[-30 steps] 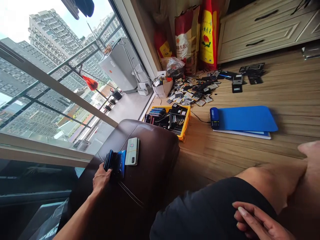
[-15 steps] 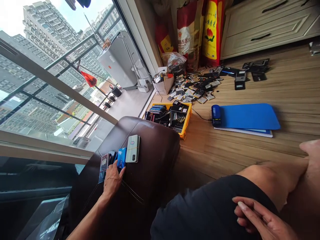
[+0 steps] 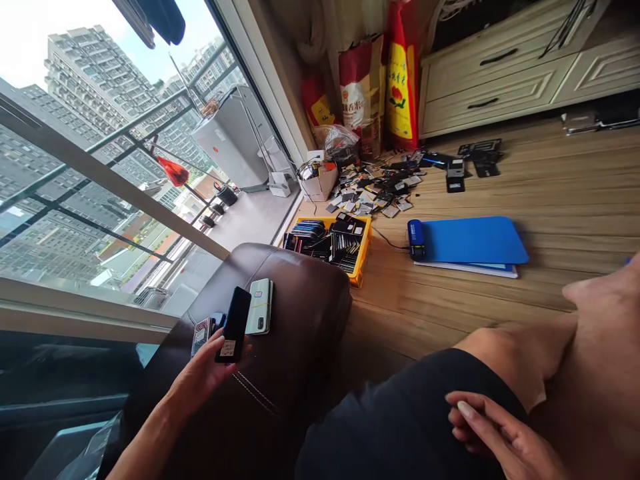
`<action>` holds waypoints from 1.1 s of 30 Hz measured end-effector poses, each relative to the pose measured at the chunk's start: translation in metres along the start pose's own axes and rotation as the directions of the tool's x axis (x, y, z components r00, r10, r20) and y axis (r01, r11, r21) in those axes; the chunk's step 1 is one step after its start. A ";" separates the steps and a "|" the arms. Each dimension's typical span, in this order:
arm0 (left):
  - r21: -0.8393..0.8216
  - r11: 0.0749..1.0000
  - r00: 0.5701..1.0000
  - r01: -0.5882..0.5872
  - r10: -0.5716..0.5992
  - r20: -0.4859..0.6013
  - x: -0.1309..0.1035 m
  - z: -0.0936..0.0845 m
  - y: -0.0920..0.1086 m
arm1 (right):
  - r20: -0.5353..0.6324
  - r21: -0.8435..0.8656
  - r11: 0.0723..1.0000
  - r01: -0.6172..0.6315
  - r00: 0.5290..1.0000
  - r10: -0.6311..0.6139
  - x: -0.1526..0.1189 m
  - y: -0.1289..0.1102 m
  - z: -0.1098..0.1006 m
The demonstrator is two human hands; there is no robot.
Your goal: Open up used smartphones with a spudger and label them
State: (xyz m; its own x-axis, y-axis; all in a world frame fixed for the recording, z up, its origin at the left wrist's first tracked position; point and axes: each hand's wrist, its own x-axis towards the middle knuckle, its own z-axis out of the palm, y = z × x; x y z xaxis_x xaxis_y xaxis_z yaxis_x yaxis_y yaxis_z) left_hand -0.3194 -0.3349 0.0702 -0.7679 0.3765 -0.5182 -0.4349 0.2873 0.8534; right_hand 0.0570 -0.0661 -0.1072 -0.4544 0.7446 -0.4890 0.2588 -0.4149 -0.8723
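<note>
1. While the left hand (image 3: pixel 200 367) holds the dark slab (image 3: pixel 238 320) over the ottoman (image 3: pixel 305 293), the right hand (image 3: pixel 507 433) hangs near the dark shorts (image 3: pixel 380 427).
2. Left grip: thumb at the near-left edge, fingertips showing past the far edge. Looks secure, my read.
3. Right: half open, fingers loosely curled, nothing visible in it.
4. Progress: the slab is up and in hand. Not set down anywhere. Looks mid-handling, one item at a time; overall count can't be judged from here.
5. Unheld on the ottoman: the pale phone (image 3: pixel 260 307), just beyond the slab, and the small stack (image 3: pixel 201 335) on the slab's other side, partly hidden by hand and slab.
6. Slab look: phone-shaped, thin, black, fairly glossy, rounded corners. Pale label (image 3: pixel 227 348) with marks at the end nearest the hand; text too small to read. Tilted in the grip. No damage I can make out.
7. Pale phone has a band around its middle and a dark camera patch at one corner.
8. Beyond the ottoman: yellow crate (image 3: pixel 367 253) packed with thin flat items, then the loose pile (image 3: pixel 383 183) on the floor (image 3: pixel 400 293). Blue board (image 3: pixel 475 241) lies right of the crate, with the blue device (image 3: pixel 416 239) at its near end.
</note>
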 end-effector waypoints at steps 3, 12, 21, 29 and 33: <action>0.136 0.988 0.904 0.077 -0.127 0.408 -0.006 0.057 0.005 | 0.152 0.122 0.993 0.001 0.988 -0.019 -0.012 -0.024 0.002; 0.352 0.760 0.175 -0.547 -0.308 0.935 -0.001 0.275 -0.016 | 0.131 0.506 0.857 -0.096 0.991 0.033 -0.085 -0.056 -0.017; -0.152 0.845 0.476 0.512 -0.132 0.869 -0.078 0.372 -0.120 | -0.469 0.472 0.859 0.198 0.882 0.054 -0.134 -0.033 -0.011; 0.078 0.623 0.117 0.778 -0.266 0.957 -0.087 0.375 -0.121 | -0.430 0.236 0.948 0.214 0.898 -0.096 -0.136 -0.011 0.012; 0.099 0.626 0.086 0.774 -0.259 0.962 -0.084 0.374 -0.116 | -0.436 0.008 0.935 0.354 0.843 -0.315 -0.128 0.011 0.008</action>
State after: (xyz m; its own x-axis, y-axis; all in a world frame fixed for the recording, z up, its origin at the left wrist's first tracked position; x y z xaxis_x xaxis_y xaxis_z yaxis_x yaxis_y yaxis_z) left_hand -0.0287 -0.0699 -0.0068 0.4988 0.8052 -0.3208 -0.8196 0.5586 0.1276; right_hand 0.1112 -0.1695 -0.0541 -0.0935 0.9863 -0.1360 0.0743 -0.1293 -0.9888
